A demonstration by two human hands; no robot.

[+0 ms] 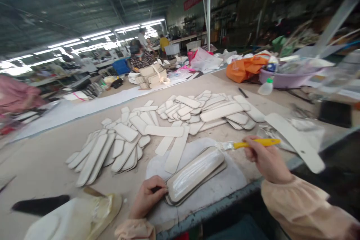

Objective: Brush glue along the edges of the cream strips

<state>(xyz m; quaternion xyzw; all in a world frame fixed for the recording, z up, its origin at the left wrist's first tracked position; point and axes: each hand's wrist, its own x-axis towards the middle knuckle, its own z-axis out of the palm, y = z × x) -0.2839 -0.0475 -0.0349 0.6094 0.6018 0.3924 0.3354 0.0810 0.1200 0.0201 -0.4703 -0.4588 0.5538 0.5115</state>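
Observation:
My right hand (264, 157) is closed round the yellow handle of a brush (257, 143), whose white-coated bristles lie at the upper right end of a long rounded piece (197, 172). That piece has a wet, shiny white coat and rests on similar pieces on a white sheet (233, 176). At its lower left end, my left hand (150, 195) pinches the edge between thumb and fingers. Many uncoated pale pieces (163, 131) lie in heaps just beyond. A white container (70, 217) with a glue-crusted opening stands at the lower left, a wooden handle in it.
The table's front edge (197, 215) runs below my hands. A loose long piece (295, 140) lies to the right. Farther back are an orange bag (247, 68), a purple basin (289, 78) and stacked pieces (152, 75). A person in pink (19, 93) is at the far left.

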